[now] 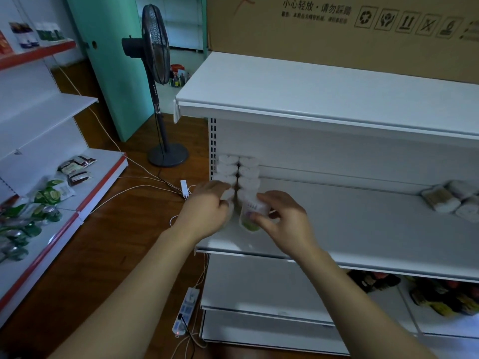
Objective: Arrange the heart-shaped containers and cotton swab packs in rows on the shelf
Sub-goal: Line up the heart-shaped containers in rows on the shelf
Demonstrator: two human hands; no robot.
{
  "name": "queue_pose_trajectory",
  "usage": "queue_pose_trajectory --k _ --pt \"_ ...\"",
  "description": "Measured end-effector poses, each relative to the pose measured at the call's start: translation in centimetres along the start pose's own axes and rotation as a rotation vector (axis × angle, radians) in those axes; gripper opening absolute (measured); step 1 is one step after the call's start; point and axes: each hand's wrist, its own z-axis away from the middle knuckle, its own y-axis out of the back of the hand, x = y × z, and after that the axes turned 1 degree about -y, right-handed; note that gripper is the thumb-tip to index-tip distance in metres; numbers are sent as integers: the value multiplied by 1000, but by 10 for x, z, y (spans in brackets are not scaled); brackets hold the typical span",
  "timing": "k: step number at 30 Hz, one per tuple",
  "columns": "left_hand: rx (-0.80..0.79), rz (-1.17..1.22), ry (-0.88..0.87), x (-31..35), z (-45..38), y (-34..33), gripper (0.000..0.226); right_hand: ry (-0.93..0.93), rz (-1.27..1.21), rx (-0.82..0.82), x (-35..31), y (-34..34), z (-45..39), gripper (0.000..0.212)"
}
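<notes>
Two rows of white heart-shaped containers [248, 172] run from the back panel toward the front at the left end of the middle shelf [363, 229]. My right hand [278, 216] grips the front container [250, 212] of the right row, thumb on its near side. At the front of the left row my left hand [207, 209] curls round another container [229, 195], which it mostly hides. Several cotton swab packs [448, 199] lie in a loose pile at the far right of the same shelf.
An upper shelf [324, 99] overhangs the middle one, with a large cardboard box [337, 29] on it. A standing fan [155, 81] and power strips [185, 310] with cables are on the wooden floor to the left. Another rack [51, 177] at far left carries snack packets.
</notes>
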Motion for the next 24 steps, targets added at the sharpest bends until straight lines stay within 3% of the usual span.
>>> queue_pose_trajectory --k 3,6,13,19,24 --pt "-120 -273 6 -21 4 -13 48 98 158 17 9 -20 18 48" --pt "-220 -362 9 -29 7 -25 53 173 284 24 16 -39 26 42" --pt "-218 -353 -41 -30 5 -28 56 204 564 42 18 -50 18 37" --pt "-192 -311 -49 -25 4 -26 55 167 637 -15 18 -52 18 42" --pt "-253 -275 16 -23 0 -21 58 154 625 -123 19 -44 23 64"
